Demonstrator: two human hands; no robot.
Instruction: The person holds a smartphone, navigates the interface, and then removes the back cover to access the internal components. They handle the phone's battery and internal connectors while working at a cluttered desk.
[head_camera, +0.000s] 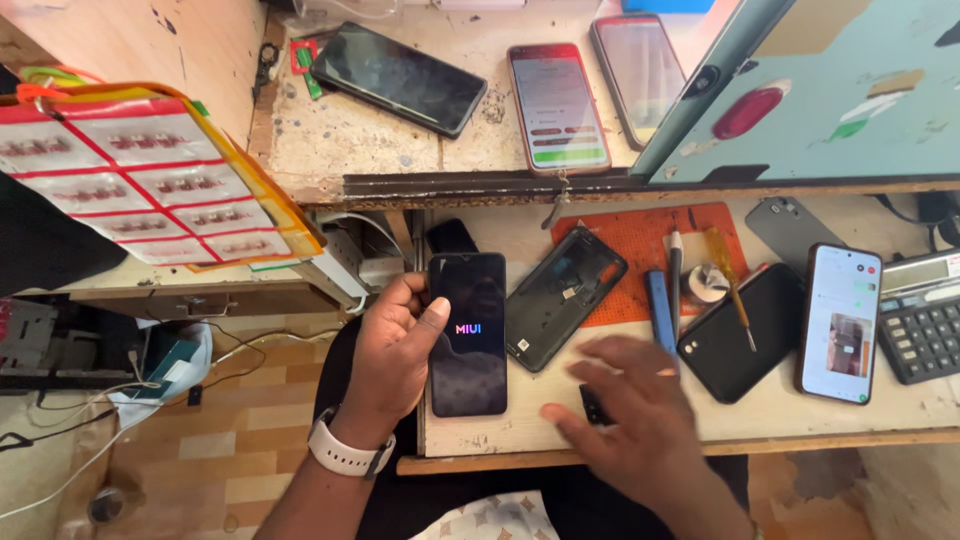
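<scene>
1. the left hand (395, 345) has its grip closed around a dark smartphone (468, 335), thumb laid on the screen's left edge, fingers behind; the screen is black with a small logo lit at its middle.
2. this phone stands lengthwise over the left end of the lower desk (500, 430), its lower end near the front edge.
3. a white wristwatch (345, 452) sits on the left wrist.
4. the right hand (625, 405) is blurred, fingers spread and open, palm down over the desk; it holds nothing, and a small black part (592, 405) shows just under the fingers.
5. just right of the held phone lies an opened phone frame (563, 297), tilted, partly on an orange mat (640, 250).
6. further right: a blue tool (660, 312), a yellow-handled screwdriver (730, 285), a black phone back (742, 330), a lit phone (838, 322) and a calculator (922, 318).
7. on the upper shelf (350, 140) lie three more phones.
</scene>
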